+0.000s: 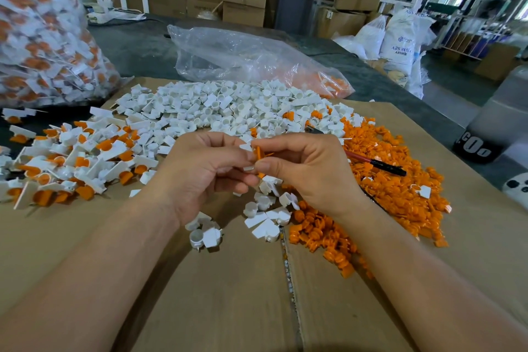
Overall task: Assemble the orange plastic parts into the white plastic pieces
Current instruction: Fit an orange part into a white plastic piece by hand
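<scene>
I have both hands raised just above the cardboard sheet point(228, 294) that covers the table point(137, 48), fingertips meeting at the middle, so the join happens where I see it best. My left grip point(205, 171) pinches a white piece point(246, 147) between thumb and curled fingers. Little of it shows past the fingertips, so I cannot tell which way its socket faces. My right grip point(308, 168) pinches an orange part point(259, 153) edge-on, touching the white piece, which I read as the press-in step for this pair, not yet seated. The stock is laid out to suit that split. The loose orange heap point(394, 180) lies on the right, just beside the hand that feeds it. The big white heap point(217, 111) lies ahead, and a small cluster of white pieces point(268, 208) sits directly under my wrists for quick picking. Finished white-and-orange units point(71, 163) are piled to the left, well apart from the raw stock so they won't mix, near a full bag of finished units point(43, 37). A slack clear bag point(243, 57) behind the white heap holds a few more orange parts. A red-and-black pen point(377, 164) rests on the orange heap. Judging by the heaps, a lot of the work remains.
</scene>
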